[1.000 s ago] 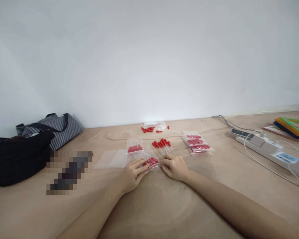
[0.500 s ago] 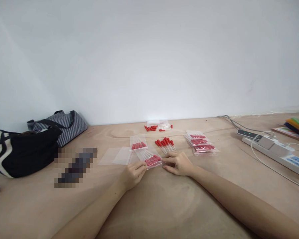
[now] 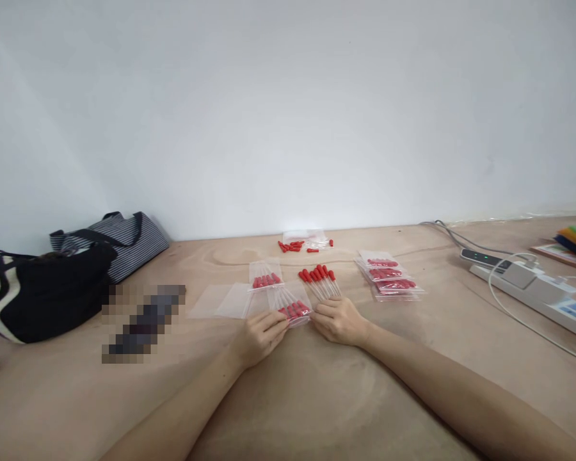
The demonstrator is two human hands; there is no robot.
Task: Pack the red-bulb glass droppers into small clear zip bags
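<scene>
A clear zip bag (image 3: 295,294) of glass droppers with red bulbs lies on the table, its mouth toward me. My left hand (image 3: 263,336) is closed on the bag's near left corner. At the near right corner my right hand (image 3: 338,322) has its fingers closed, pinching the bag's edge. Just beyond my right hand lies a fan of loose droppers (image 3: 319,275), red bulbs pointing away. Another filled bag (image 3: 265,278) rests behind the one in my hands, overlapping it slightly.
Flat unfilled bags (image 3: 211,302) lie to the left. Filled bags (image 3: 388,275) are stacked at the right. Loose red bulbs (image 3: 292,246) sit near the wall. A power strip (image 3: 532,288) with cables is far right; a black bag (image 3: 52,294) and striped bag (image 3: 137,240) stand far left.
My right hand's fingers have drawn together and closed in at the bag's right corner. The bag has turned a little and lies straighter. My left hand has shifted slightly right.
</scene>
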